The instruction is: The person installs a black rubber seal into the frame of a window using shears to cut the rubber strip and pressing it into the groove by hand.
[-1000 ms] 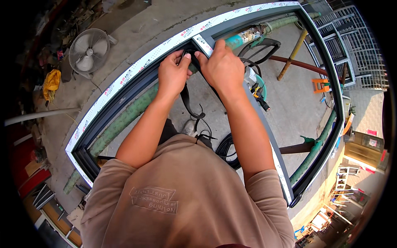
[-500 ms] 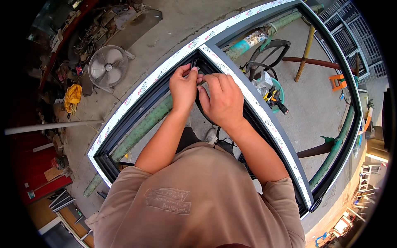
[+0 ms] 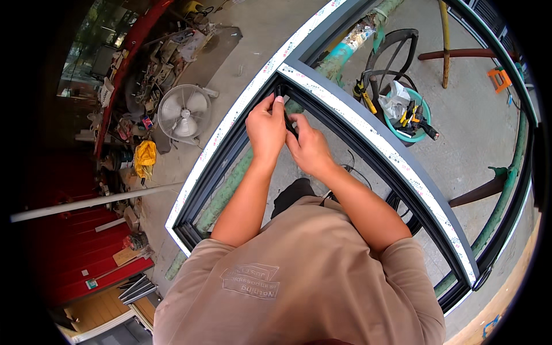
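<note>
A large window frame point(image 3: 368, 127), dark grey with white printed film on its faces, spreads out in front of me. At the far corner of its left opening, my left hand point(image 3: 266, 131) is closed, thumb and fingers pinching a thin black sealing strip point(image 3: 290, 125) by the frame's inner edge. My right hand point(image 3: 310, 150) is just right of it and nearer to me, its fingers curled on the same strip. The fingertips partly hide the strip, so how far it sits in the groove cannot be seen.
Green pipes point(image 3: 233, 185) lie beneath the frame. Beyond its middle bar stands a teal bucket point(image 3: 424, 109) of tools, near a black wheel-like hoop point(image 3: 415, 46). At left are a floor fan point(image 3: 184, 113), a yellow bag point(image 3: 145, 158) and a long pale pole point(image 3: 98, 202).
My right hand has drawn nearer to me and closed on the black strip, now plainly visible between my hands. The view has shifted, so the surroundings sit farther right.
</note>
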A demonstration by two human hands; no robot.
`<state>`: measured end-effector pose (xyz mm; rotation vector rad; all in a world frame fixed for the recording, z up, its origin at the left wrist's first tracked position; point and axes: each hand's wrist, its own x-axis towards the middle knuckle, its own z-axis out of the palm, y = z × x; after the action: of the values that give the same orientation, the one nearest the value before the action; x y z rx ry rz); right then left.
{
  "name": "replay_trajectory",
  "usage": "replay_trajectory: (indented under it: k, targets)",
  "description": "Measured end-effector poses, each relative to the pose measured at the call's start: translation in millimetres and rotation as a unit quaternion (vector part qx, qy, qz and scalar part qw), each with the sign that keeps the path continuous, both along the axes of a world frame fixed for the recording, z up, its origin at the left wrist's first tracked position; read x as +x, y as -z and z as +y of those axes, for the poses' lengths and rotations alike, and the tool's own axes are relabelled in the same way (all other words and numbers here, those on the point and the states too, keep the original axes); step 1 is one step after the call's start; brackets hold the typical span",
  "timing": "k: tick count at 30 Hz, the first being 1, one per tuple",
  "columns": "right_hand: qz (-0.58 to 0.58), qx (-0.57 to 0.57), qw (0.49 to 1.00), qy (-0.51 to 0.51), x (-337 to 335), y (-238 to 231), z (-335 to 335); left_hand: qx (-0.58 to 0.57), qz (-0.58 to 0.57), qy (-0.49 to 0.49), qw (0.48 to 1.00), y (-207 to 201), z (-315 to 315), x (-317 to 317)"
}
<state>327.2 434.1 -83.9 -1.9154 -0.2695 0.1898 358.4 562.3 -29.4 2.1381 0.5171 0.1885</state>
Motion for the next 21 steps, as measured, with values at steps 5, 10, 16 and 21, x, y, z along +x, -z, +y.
replay_trajectory:
  k: [5,10,16,21]
  targets:
    - [-0.019,0.059,0.994,0.087,6,-8,14,0.338,-0.051,0.145,0.928,-33,5,-21]
    - [-0.006,0.054,0.993,0.1,6,-23,21,0.325,-0.134,0.189,0.917,-78,43,3]
    - [0.0,0.036,0.991,0.131,3,-27,44,0.394,-0.135,0.297,0.859,-58,85,63]
    - [0.005,0.008,0.989,0.146,4,-33,52,0.204,0.044,0.336,0.918,-47,82,76]
